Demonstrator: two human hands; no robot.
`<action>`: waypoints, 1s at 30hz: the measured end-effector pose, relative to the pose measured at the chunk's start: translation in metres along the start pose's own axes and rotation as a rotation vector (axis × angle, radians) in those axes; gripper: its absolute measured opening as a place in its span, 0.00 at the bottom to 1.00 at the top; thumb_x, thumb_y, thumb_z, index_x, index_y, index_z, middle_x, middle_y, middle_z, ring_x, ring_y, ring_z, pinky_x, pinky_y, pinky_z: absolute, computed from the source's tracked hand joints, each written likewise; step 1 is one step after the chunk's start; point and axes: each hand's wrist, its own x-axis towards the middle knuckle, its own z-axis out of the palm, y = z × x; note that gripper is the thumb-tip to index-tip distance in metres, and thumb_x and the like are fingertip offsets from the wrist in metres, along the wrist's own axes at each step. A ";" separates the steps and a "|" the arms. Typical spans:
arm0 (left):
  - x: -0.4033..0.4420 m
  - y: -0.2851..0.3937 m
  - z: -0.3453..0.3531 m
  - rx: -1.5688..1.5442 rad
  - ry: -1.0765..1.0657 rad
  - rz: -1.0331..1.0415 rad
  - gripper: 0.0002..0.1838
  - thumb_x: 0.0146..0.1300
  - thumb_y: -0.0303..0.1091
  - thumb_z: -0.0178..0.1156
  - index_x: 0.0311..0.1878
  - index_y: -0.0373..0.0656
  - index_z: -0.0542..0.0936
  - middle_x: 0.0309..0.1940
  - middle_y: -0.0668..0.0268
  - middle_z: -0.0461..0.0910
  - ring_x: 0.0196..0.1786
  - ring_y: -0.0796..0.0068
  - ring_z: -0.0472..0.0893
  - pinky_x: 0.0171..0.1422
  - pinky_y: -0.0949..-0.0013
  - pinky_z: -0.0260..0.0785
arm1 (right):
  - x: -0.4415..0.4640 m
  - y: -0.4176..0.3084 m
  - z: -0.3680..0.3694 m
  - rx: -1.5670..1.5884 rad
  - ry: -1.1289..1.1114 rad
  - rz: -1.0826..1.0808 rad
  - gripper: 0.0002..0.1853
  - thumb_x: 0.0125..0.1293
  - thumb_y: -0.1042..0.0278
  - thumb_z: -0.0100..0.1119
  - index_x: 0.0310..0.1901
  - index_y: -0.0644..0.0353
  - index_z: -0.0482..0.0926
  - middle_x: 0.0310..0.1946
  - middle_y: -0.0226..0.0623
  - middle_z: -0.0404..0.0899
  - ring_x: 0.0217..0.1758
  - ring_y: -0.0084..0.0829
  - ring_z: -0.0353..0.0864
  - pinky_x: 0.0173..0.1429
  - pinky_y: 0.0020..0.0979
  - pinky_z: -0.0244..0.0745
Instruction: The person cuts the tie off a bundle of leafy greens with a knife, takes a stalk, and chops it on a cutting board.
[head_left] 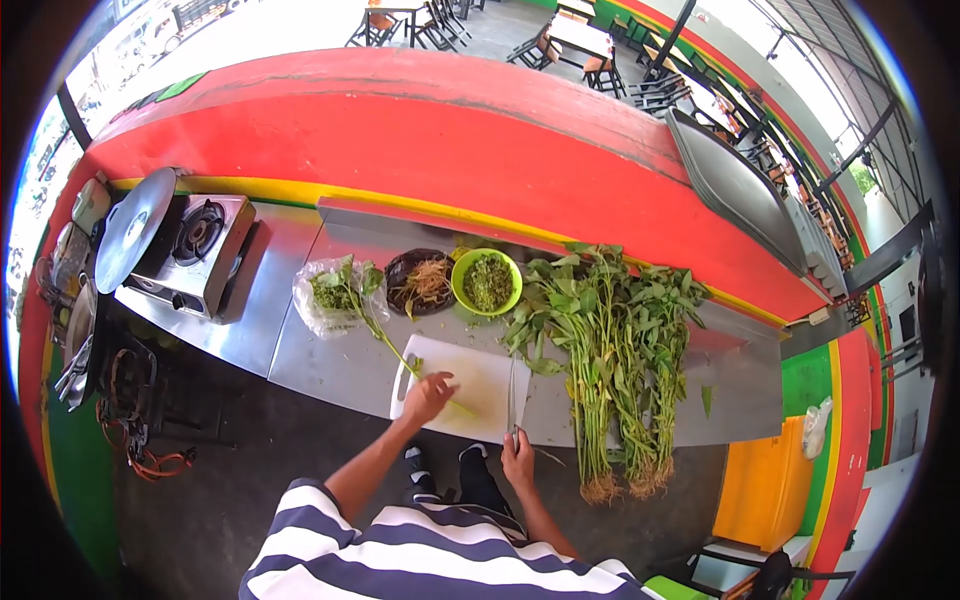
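Observation:
My left hand [428, 398] is over the white cutting board [480, 372], its fingers curled on a long leafy green stalk [378, 335]. The stalk's leafy top lies to the upper left, and its lower end shows past my hand on the board. My right hand [518, 462] grips the handle of a knife [513, 395], whose blade points away from me along the board's right edge. Large bundles of leafy greens [610, 350] with roots lie right of the knife. Behind the board are a green bowl [518, 290] of chopped greens and a dark bowl [393, 290] of roots and trimmings.
A clear plastic bag [308, 312] with greens lies on the metal counter [300, 345]. A gas stove [200, 245] and a round metal lid [137, 230] stand at the left. A red wall [400, 140] borders the counter's back, with a large tray [735, 190] on it.

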 end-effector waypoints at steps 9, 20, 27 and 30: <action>-0.055 -0.003 0.025 0.020 0.058 0.072 0.15 0.61 0.39 0.65 0.50 0.45 0.82 0.32 0.59 0.81 0.34 0.57 0.83 0.39 0.57 0.75 | -0.030 0.001 0.026 -0.033 0.018 0.058 0.23 0.74 0.56 0.54 0.60 0.65 0.71 0.25 0.38 0.79 0.21 0.28 0.78 0.30 0.32 0.73; -0.080 -0.013 0.022 0.064 0.183 -0.064 0.11 0.58 0.33 0.67 0.41 0.42 0.77 0.32 0.58 0.81 0.37 0.53 0.82 0.40 0.54 0.74 | -0.058 -0.012 0.055 -0.014 0.077 -0.018 0.22 0.74 0.56 0.54 0.59 0.66 0.71 0.21 0.30 0.73 0.20 0.20 0.72 0.25 0.27 0.67; -0.109 -0.043 0.017 -0.270 0.348 -0.243 0.14 0.59 0.29 0.65 0.47 0.37 0.79 0.33 0.61 0.84 0.33 0.64 0.85 0.37 0.65 0.76 | -0.047 -0.010 0.050 0.147 0.035 0.141 0.21 0.75 0.54 0.53 0.62 0.56 0.66 0.20 0.28 0.71 0.16 0.21 0.67 0.18 0.27 0.62; -0.110 -0.046 0.010 -0.976 0.164 -0.546 0.17 0.62 0.31 0.66 0.53 0.34 0.79 0.30 0.68 0.81 0.29 0.77 0.80 0.33 0.72 0.72 | -0.033 -0.007 0.044 0.462 0.203 0.276 0.16 0.75 0.52 0.52 0.55 0.49 0.65 0.19 0.27 0.69 0.14 0.20 0.63 0.15 0.25 0.57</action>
